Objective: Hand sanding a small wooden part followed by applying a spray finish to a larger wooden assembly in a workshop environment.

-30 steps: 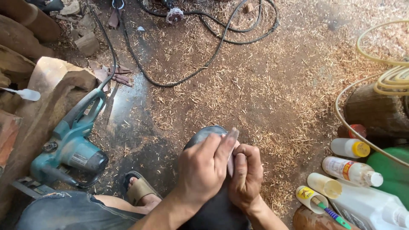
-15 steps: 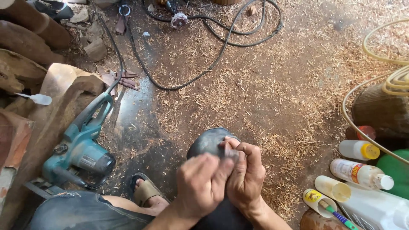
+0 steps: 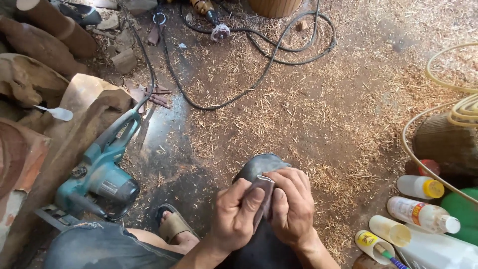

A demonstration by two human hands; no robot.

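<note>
A dark, rounded wooden piece [image 3: 259, 167] rests between my knees at the bottom middle, its top end pointing away from me. My left hand [image 3: 238, 215] and my right hand [image 3: 295, 206] sit side by side on it. Between them is a small folded greyish sheet, like sandpaper [image 3: 264, 195], pressed against the dark surface. The fingers of both hands curl over it. The lower part of the dark piece is hidden under my hands and wrists.
A teal power saw [image 3: 99, 172] lies at the left beside rough wood slabs [image 3: 74, 114]. Black cables [image 3: 234, 99] loop over the sawdust-covered floor. Several glue bottles [image 3: 420, 214] and a yellow hose [image 3: 463, 109] are at the right. My sandalled foot [image 3: 173, 226] is near the saw.
Both hands have slid a little down the dark piece toward me, so more of its top end shows. The sheet is now pinched between both hands.
</note>
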